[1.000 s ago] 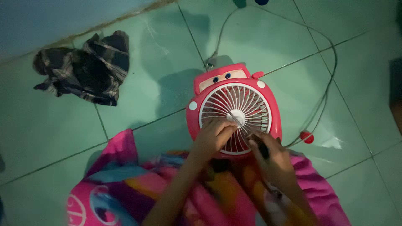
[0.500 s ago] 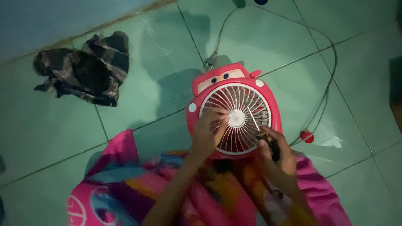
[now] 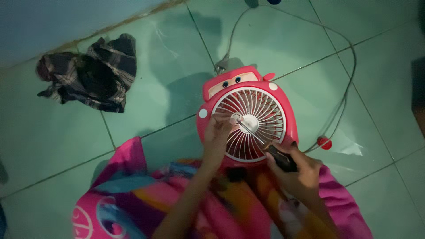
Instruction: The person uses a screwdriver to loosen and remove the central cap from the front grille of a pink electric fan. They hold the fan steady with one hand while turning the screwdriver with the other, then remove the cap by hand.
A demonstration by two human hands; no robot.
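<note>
Your right hand has its fingers clamped on a dark-handled screwdriver, its tip at the hub of the pink fan. Your left hand pinches the white grille beside that tip. The fan lies on the green tiled floor, a plaid cloth well to its left.

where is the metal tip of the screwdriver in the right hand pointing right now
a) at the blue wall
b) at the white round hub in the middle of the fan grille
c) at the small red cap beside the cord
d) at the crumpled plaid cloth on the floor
b: the right hand grips the dark-handled screwdriver, and its shaft runs up-left across the red plastic fan's white grille to the white round hub, where the left hand rests.
</note>
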